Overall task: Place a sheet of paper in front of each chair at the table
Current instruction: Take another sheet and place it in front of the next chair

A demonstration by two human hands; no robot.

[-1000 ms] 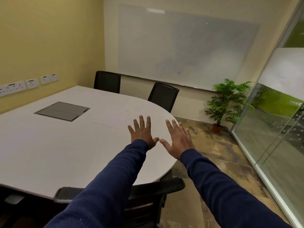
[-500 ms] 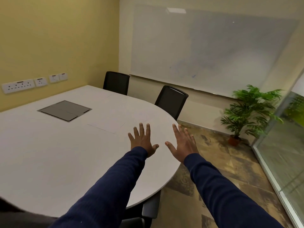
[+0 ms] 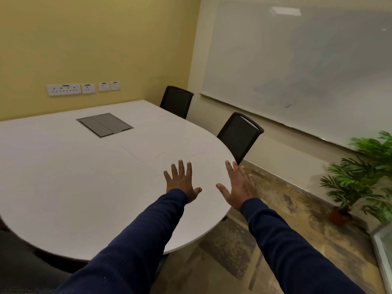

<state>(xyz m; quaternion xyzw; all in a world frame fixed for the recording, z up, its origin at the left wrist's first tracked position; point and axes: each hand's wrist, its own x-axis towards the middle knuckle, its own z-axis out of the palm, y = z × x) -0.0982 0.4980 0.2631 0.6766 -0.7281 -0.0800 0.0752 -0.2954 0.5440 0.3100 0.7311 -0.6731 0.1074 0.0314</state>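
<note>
Now the left hand and right hand are hovering open at the tabletop rim; the sheet of paper beyond is lying flat, flimsy, probably needing a corner pinch.

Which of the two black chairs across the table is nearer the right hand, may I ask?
The near chair at the curved end of the table; the corner chair stands farther back.

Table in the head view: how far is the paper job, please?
Done, perhaps: a faint outline beside the grey hatch on the table may be a white sheet; I cannot be sure. In hand: nothing; left hand and right hand are open, fingers spread. Left: no sheet clearly shows before the corner chair, the middle chair or the near chair.
</note>
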